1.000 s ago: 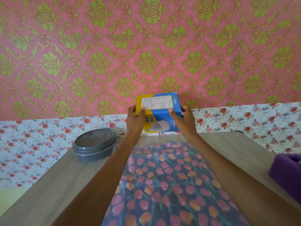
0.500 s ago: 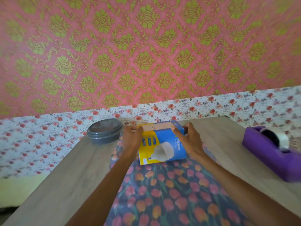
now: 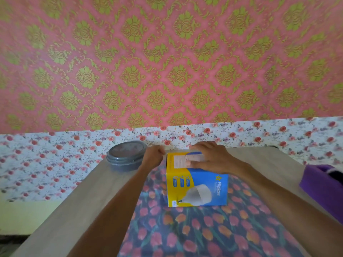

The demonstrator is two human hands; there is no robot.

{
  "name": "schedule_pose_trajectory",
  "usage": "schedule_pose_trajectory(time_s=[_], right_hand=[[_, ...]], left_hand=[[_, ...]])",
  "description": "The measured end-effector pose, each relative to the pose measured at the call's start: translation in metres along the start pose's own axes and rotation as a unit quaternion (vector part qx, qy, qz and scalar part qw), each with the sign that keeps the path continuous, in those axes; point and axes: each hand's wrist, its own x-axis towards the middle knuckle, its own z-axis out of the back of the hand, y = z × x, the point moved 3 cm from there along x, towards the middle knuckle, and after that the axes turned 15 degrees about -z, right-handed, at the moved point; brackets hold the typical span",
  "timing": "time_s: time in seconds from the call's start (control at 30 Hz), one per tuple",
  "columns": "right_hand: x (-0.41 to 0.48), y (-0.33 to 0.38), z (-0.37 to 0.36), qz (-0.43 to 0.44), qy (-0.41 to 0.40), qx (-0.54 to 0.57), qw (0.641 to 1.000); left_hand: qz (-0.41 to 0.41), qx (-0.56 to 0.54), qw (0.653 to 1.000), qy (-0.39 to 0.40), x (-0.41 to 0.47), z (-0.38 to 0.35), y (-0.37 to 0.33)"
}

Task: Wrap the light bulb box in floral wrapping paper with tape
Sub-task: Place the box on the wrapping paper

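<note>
The blue and yellow light bulb box (image 3: 196,190) stands on the dark floral wrapping paper (image 3: 204,232), which is spread over the wooden table (image 3: 78,210). My right hand (image 3: 209,158) lies flat on the box's top with its fingers spread. Just left of the box's far top corner is my left hand (image 3: 153,156), fingers curled. What those fingers hold, if anything, is hidden. The purple tape dispenser (image 3: 319,184) sits at the right edge of the view, partly cut off.
A round grey lidded container (image 3: 126,156) sits at the table's far left corner, close to my left hand. The table's far edge meets a wall with a flowered band (image 3: 259,134) and pink patterned wallpaper above.
The box came down from in front of the wall onto the paper. My right hand moved from its side to its top. My left hand slid off its left side.
</note>
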Motion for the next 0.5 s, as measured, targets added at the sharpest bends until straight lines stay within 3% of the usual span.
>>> schedule_pose_trajectory(time_s=[0.13, 0.3, 0.43, 0.5], right_hand=[[0.018, 0.006, -0.007, 0.032, 0.082, -0.005, 0.996], [0.024, -0.001, -0.02, 0.05, 0.071, -0.006, 0.996], [0.019, 0.003, -0.015, 0.058, 0.054, 0.029, 0.996], [0.015, 0.005, -0.011, 0.073, 0.003, 0.006, 0.997]], left_hand=[[-0.025, 0.092, 0.991, 0.089, 0.036, -0.036, 0.048], [-0.016, 0.192, 0.959, 0.21, 0.074, -0.087, 0.114], [-0.045, 0.222, 0.952, 0.205, 0.07, -0.083, 0.101], [-0.063, 0.206, 0.96, 0.18, 0.061, -0.068, 0.077]])
